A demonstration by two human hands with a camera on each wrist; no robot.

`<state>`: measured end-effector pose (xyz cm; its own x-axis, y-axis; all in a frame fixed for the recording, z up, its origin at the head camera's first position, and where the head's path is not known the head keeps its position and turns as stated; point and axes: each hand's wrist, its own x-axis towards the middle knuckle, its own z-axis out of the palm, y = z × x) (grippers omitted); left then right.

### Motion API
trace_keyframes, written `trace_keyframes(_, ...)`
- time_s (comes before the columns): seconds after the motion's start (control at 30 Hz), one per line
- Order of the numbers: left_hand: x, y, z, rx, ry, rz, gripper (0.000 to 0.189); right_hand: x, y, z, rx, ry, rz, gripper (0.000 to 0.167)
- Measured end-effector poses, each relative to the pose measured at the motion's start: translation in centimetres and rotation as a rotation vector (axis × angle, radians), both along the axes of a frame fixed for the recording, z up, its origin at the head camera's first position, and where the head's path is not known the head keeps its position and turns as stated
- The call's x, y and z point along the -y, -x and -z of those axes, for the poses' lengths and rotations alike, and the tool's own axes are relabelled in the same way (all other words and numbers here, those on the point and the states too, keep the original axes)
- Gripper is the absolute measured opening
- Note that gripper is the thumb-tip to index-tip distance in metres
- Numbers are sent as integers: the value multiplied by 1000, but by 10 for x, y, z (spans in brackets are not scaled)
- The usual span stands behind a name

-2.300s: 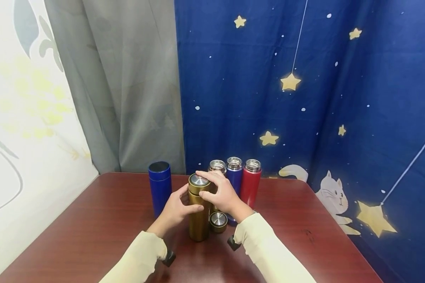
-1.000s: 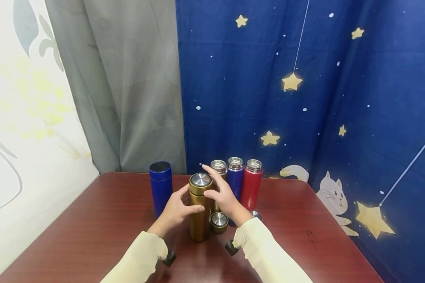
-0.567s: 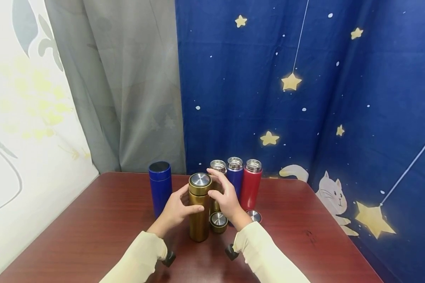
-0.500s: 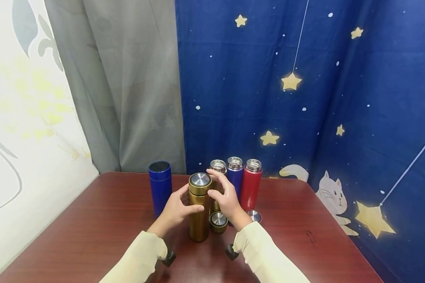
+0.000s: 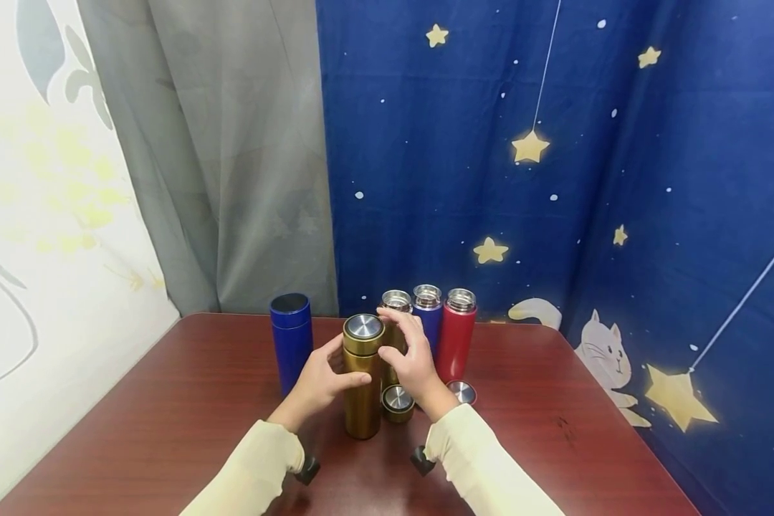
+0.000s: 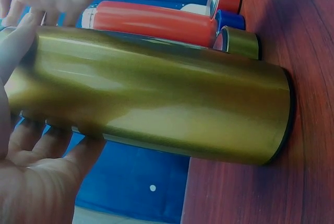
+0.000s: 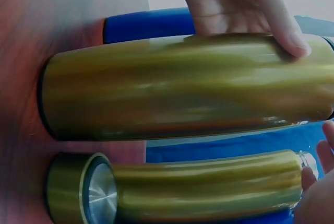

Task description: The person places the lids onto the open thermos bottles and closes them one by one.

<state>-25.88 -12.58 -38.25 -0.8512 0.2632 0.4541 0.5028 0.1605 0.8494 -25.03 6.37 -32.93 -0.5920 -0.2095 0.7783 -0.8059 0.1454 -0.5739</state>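
A gold thermos (image 5: 363, 394) with a steel-topped lid (image 5: 365, 327) stands upright near the middle of the table. My left hand (image 5: 319, 383) grips its upper body, thumb across the front and fingers round the far side, as the left wrist view also shows. Beside the lid, on its right, is my right hand (image 5: 416, 358), with fingers and thumb spread and loosely bent. I cannot tell whether its fingertips touch the lid. Just right of the thermos base lies a loose gold lid (image 5: 398, 403); a red-rimmed lid (image 5: 462, 392) lies beyond my right wrist.
Behind my right hand stand three lidless thermoses in a row: gold (image 5: 396, 301), blue (image 5: 428, 315) and red (image 5: 458, 344). A blue lidded thermos (image 5: 292, 344) stands left of my left hand. The left wrist view also shows a small blue lid (image 6: 231, 19).
My right hand has come off the top of the gold thermos's lid to its right side. Its fingers lifted away, then came back down near the lid. My left hand keeps its grip.
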Motion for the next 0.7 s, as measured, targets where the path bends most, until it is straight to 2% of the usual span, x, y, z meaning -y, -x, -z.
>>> trace_keyframes(0.17, 1, 1, 0, 11, -5, 12, 76, 1, 21, 12, 18, -133, -74, 62)
trace_keyframes(0.33, 1, 1, 0, 13, -4, 16, 76, 1, 27, 15, 29, -175, -110, 55)
trace_keyframes(0.47, 1, 1, 0, 8, -8, 18, 75, 0, 26, 14, 54, -185, -84, 52)
trace_keyframes(0.7, 0, 1, 2, 12, -33, 27, 77, 3, 25, 18, 0, -186, 0, 49)
